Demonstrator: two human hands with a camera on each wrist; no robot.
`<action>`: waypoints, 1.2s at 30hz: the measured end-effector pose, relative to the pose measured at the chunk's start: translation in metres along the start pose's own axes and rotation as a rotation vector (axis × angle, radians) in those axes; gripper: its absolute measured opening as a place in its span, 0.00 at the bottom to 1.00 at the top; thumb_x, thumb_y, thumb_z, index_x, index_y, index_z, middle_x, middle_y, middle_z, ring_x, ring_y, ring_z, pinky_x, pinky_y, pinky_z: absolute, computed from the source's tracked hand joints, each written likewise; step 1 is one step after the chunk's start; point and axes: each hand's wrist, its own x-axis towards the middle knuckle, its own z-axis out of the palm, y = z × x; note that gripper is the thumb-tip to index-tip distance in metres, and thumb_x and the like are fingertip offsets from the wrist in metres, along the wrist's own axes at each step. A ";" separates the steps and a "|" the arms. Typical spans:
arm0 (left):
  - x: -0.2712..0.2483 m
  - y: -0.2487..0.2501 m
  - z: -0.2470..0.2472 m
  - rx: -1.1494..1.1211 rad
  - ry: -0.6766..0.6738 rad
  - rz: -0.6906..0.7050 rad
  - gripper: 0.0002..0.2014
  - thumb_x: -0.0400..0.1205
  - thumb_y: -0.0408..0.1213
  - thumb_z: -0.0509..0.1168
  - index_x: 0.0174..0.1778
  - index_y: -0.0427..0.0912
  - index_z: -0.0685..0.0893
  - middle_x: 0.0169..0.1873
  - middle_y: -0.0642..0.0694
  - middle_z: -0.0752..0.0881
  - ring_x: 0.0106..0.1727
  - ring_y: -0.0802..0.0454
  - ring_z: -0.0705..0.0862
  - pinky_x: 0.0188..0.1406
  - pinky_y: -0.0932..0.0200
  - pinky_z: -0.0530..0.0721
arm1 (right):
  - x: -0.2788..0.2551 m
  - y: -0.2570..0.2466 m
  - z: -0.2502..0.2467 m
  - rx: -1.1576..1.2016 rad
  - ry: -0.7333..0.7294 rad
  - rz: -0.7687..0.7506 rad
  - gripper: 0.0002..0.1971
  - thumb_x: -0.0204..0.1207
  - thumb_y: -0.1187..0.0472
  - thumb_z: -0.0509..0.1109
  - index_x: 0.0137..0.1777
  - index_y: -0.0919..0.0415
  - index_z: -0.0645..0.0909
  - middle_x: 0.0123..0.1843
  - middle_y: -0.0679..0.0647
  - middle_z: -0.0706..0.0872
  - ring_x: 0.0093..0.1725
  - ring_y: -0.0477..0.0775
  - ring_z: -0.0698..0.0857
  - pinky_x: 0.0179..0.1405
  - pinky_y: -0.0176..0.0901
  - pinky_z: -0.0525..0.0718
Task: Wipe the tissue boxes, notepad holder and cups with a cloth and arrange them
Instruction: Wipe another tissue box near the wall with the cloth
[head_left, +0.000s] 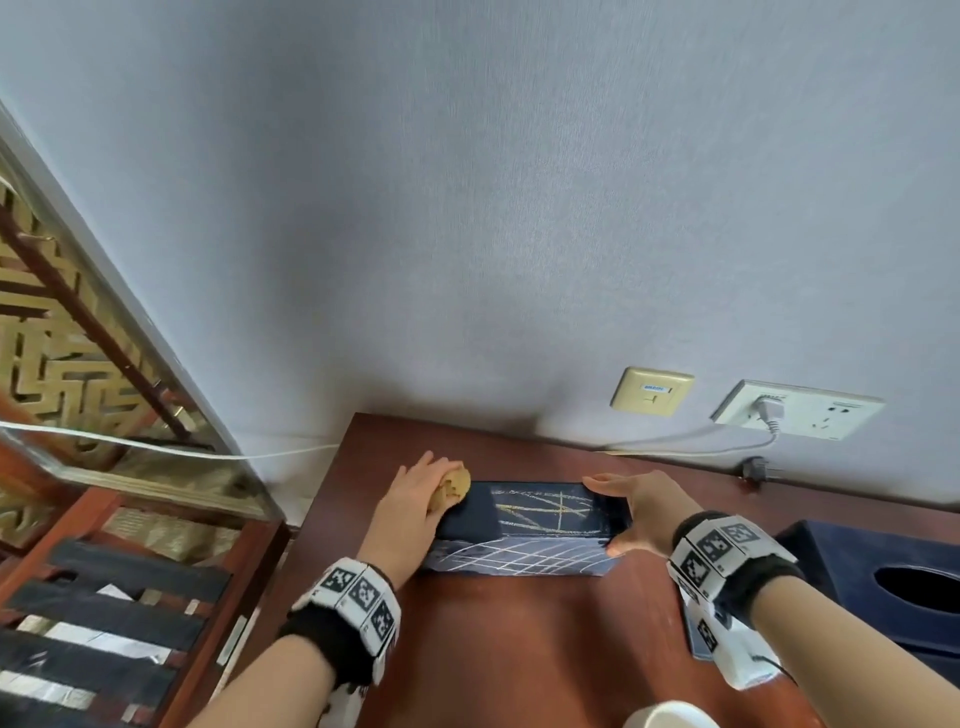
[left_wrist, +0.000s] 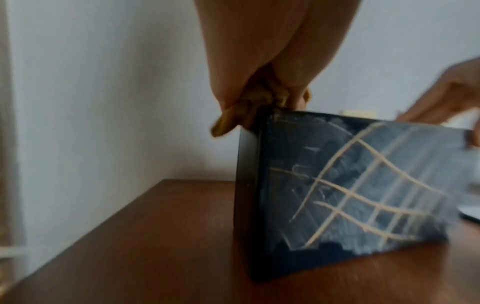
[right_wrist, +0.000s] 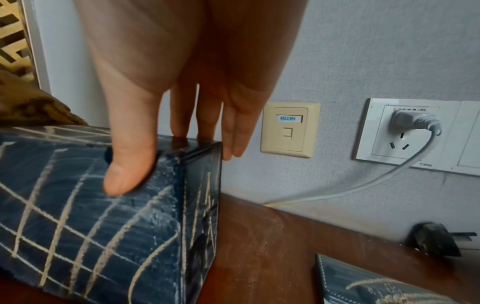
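Observation:
A dark blue tissue box (head_left: 524, 525) with gold line patterns lies lengthwise on the brown table (head_left: 519, 649). My left hand (head_left: 431, 488) grips a crumpled tan cloth (head_left: 453, 488) and presses it on the box's top left edge; the left wrist view shows the cloth (left_wrist: 249, 102) bunched under the fingers at that corner of the box (left_wrist: 350, 185). My right hand (head_left: 610, 514) pinches the box's right end. In the right wrist view the thumb (right_wrist: 124, 176) lies on the near face of the box (right_wrist: 78, 236) and the fingers reach over the top.
A second dark blue tissue box (head_left: 883, 582) with an oval opening stands at the right. A white cup rim (head_left: 670, 714) shows at the bottom edge. Wall sockets (head_left: 795, 410), a white cable and a black plug (head_left: 756, 467) line the back wall. A wooden slatted rack (head_left: 130, 597) stands left of the table.

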 end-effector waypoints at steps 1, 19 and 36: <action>-0.006 -0.003 0.003 0.008 -0.005 0.044 0.24 0.81 0.26 0.62 0.71 0.52 0.76 0.74 0.51 0.74 0.80 0.55 0.64 0.83 0.57 0.50 | 0.001 0.001 0.000 0.004 -0.004 -0.004 0.44 0.58 0.59 0.83 0.75 0.48 0.70 0.76 0.42 0.72 0.73 0.41 0.73 0.77 0.35 0.64; -0.026 0.073 0.024 -0.103 -0.454 0.377 0.21 0.85 0.33 0.58 0.74 0.50 0.73 0.78 0.59 0.63 0.79 0.68 0.52 0.76 0.76 0.42 | 0.003 0.005 0.005 -0.002 0.025 0.052 0.53 0.57 0.52 0.83 0.81 0.47 0.56 0.67 0.50 0.82 0.66 0.52 0.80 0.67 0.37 0.74; 0.022 0.093 0.042 -0.258 -0.151 0.285 0.22 0.81 0.29 0.65 0.72 0.45 0.76 0.69 0.57 0.75 0.74 0.63 0.69 0.72 0.78 0.62 | 0.006 0.012 0.013 0.057 0.064 0.046 0.56 0.58 0.51 0.83 0.82 0.49 0.52 0.67 0.52 0.83 0.66 0.54 0.81 0.68 0.40 0.75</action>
